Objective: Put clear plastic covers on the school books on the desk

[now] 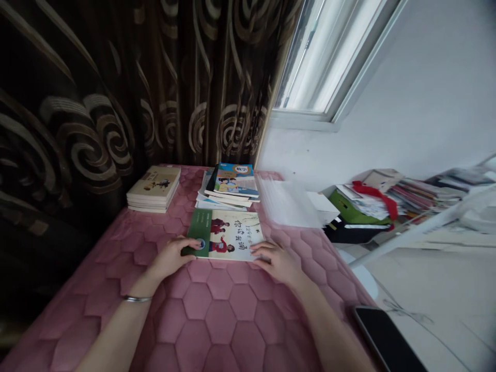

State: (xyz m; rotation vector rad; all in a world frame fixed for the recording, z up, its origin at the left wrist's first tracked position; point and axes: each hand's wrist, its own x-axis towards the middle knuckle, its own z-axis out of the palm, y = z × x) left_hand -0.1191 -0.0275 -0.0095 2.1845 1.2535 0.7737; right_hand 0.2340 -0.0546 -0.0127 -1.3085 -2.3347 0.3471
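A book (225,235) with a green band and a cream cover, showing figures in red and handwritten-style characters, lies turned sideways on the pink quilted surface (227,305). My left hand (176,256) grips its left end, thumb at the near edge and fingers over the green band. At the opposite end, my right hand (273,261) holds the near right corner, fingers on the cover. Just behind it sits a pile of books topped by a blue illustrated book (235,178). A neat stack of tan books (155,188) stands to the left.
Clear plastic sheets (289,204) lie right of the piles, beside a white box (322,207). A phone (387,336) is at the near right edge. Beyond that edge are a green container (358,209) and heaped papers. A patterned curtain (166,93) hangs behind.
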